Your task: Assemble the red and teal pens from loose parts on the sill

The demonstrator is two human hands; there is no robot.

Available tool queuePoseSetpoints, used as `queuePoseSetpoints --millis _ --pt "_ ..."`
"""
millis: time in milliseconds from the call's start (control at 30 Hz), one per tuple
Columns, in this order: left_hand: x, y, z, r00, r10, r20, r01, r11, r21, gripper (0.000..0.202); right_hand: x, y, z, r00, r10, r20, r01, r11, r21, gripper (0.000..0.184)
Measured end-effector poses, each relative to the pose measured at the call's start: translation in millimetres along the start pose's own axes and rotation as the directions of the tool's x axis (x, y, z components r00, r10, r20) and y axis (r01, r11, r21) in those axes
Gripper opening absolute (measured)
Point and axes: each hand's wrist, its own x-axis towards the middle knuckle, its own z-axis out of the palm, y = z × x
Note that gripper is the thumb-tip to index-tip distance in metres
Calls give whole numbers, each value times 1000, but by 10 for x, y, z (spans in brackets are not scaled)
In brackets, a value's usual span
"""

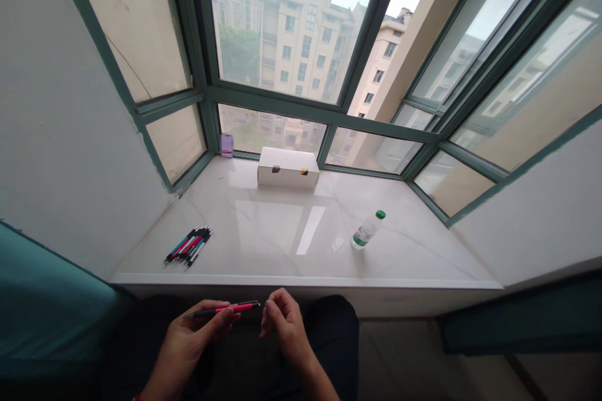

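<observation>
My left hand (195, 333) is closed around a red and black pen (223, 309), held level in front of my lap, tip pointing left. My right hand (282, 322) sits just right of the pen's rear end, its fingertips pinched together at that end; whatever they pinch is too small to make out. Both hands hover below the front edge of the white marble sill (301, 279).
A bundle of several pens (189, 245) lies on the sill at the left. A white box (288, 168) stands at the back by the window, a small purple object (226, 145) in the left corner. A plastic bottle (367, 230) with a green cap stands right of centre.
</observation>
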Motion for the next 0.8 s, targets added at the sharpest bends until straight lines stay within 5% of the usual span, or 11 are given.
queuePoseSetpoints --millis 200,400,600,800 --pt "131 -90 -26 999 48 -21 -47 998 31 41 111 140 -155 986 24 -166 -33 998 -54 45" --pt "521 -209 103 981 189 48 -194 972 130 38 220 494 -580 919 55 -389 -124 980 -153 50" --pt "1366 -374 139 980 197 38 -200 947 253 45 506 486 -977 938 -160 -308 -33 841 -540 37" --pt "2129 -575 -74 936 348 46 -311 762 567 46 1428 361 -1214 945 -282 -167 42 608 -793 22"
